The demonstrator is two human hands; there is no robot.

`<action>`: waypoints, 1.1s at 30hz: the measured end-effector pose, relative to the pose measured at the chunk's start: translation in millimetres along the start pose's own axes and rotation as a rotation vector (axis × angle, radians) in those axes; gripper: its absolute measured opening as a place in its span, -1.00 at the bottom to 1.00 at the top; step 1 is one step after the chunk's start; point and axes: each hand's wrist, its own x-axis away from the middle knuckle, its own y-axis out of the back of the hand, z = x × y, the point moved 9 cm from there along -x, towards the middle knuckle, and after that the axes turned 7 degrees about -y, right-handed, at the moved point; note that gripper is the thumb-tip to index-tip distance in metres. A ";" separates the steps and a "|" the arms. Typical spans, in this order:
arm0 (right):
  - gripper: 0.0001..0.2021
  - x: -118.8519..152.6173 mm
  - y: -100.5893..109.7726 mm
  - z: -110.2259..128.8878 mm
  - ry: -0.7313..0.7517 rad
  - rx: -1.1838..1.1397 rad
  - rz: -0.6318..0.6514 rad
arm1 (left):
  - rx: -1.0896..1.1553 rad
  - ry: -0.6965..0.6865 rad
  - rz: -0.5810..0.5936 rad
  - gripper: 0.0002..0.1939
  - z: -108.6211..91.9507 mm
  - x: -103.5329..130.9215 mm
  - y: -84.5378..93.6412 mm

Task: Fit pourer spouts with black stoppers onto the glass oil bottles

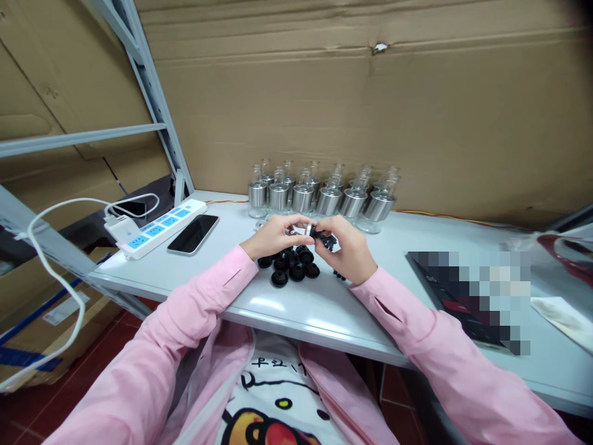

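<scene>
Above the table, my left hand pinches a small white plastic piece between thumb and fingers. Against its right end, my right hand closes on a small black part; the two pieces meet, but whether they are joined I cannot tell. Just below my hands lies a pile of round black caps. More small black parts show behind and under my right fingers, partly hidden. Clear glass bottles with metal-coloured sleeves stand upright in rows beyond my hands.
To the left lie a phone and a white power strip with a plugged-in charger and a looping white cable. At right is a dark flat package, partly pixelated. A cardboard wall stands behind the table.
</scene>
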 end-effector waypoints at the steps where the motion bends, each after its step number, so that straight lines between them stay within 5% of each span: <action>1: -0.82 0.4 -0.2 -8.7 -0.085 -0.082 -0.006 | -0.091 -0.060 -0.009 -0.59 -4.5 0.4 0.1; 7: -0.74 7.3 -15.6 -43.9 -0.523 -0.436 0.090 | -0.465 -0.325 0.017 -0.60 -25.8 6.7 -11.5; 11: -0.63 9.4 -33.6 -41.9 -0.621 -0.646 0.300 | -0.609 -0.383 0.005 -0.58 -33.9 8.6 -13.4; 14: -0.63 10.2 -36.5 -41.6 -0.675 -0.766 0.336 | -0.752 -0.431 0.022 -0.55 -41.3 8.8 -14.0; 19: -0.67 4.9 -30.6 -36.4 -0.651 -0.895 0.268 | -0.890 -0.508 -0.013 -0.54 -53.6 8.9 -8.5; 26: -0.66 -0.1 -25.7 -35.8 -0.609 -0.789 0.213 | -0.857 -0.479 0.030 -0.49 -46.4 4.4 -3.3; 33: -0.81 -3.6 -1.6 -18.8 -0.313 -0.251 0.061 | -0.775 -0.465 0.018 -0.47 -46.7 1.6 1.5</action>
